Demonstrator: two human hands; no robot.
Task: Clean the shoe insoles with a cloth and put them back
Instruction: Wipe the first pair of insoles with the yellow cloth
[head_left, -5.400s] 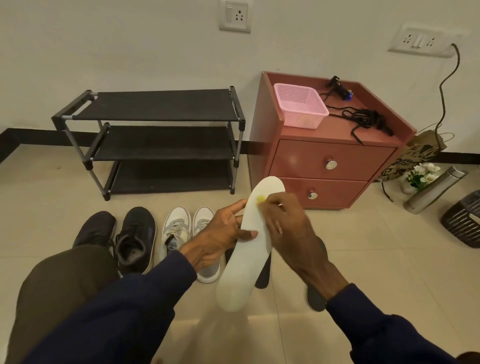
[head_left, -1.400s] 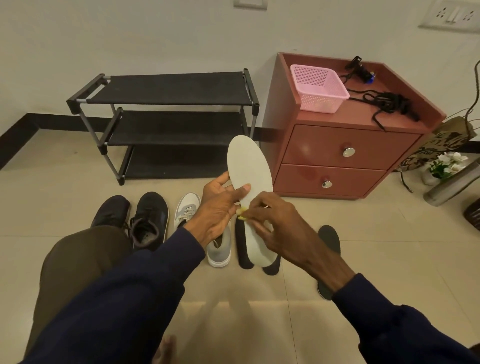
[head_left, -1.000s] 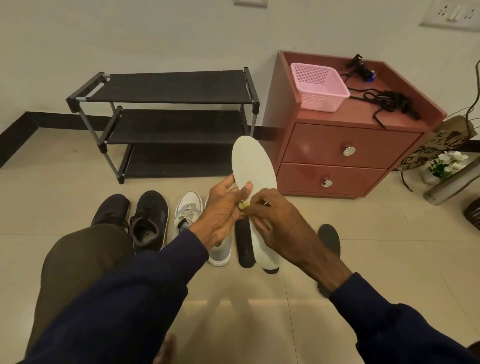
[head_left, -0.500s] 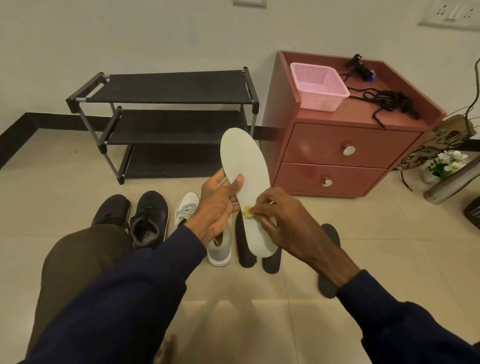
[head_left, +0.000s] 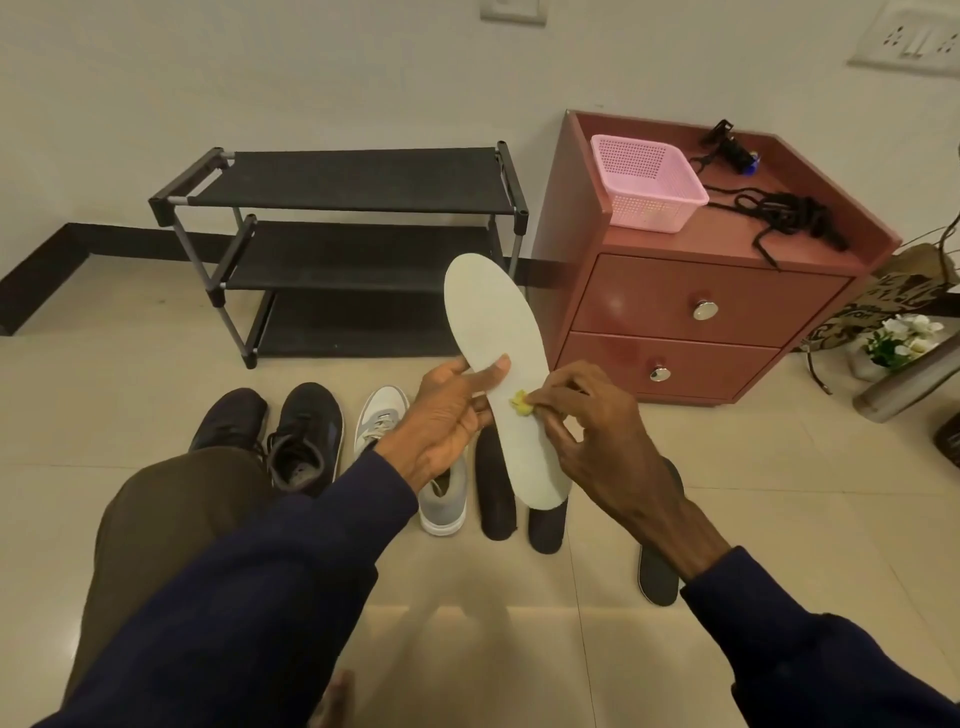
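Yellow cloth (head_left: 520, 404) is pinched by right grip (head_left: 597, 441); white insole (head_left: 488, 322) is clasped by left grip (head_left: 447, 421), best kept braced directly behind the strokes.

The left hand (head_left: 447, 415) grips a white insole (head_left: 498, 364) at its middle, thumb across the face, toe end tilted up and away. The right hand (head_left: 592, 431) pinches a small yellow cloth (head_left: 521, 404) against the insole's right edge. On the floor below — 2 black shoes (head_left: 306, 436), a grey-white sneaker (head_left: 441, 499) and 3 dark insoles (head_left: 496, 499). Behind stand a black rack (head_left: 337, 182) and a red cabinet (head_left: 696, 306) bearing a pink basket (head_left: 649, 182).
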